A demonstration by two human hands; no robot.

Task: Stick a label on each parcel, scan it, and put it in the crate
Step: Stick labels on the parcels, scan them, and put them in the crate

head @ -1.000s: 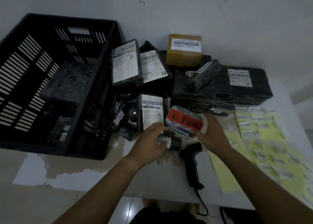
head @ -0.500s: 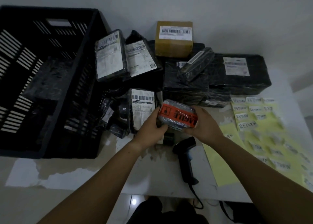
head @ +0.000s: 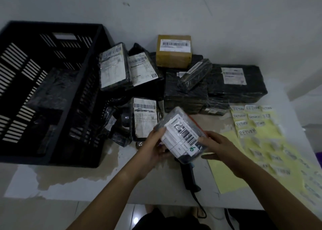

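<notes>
My left fingers (head: 157,132) are curling round the left edge of a small wrapped parcel (head: 183,134) and my right fingers (head: 206,139) are pinching its right side. Together they are holding it tilted just above the worktop (head: 156,186), barcode label facing up. The black scanner (head: 189,174) is lying on the worktop right beneath it. Yellow RETURN label sheets (head: 226,177) are lying to the right. A pile of parcels (head: 188,90) is sitting behind, and the black crate (head: 52,25) is standing at the left.
</notes>
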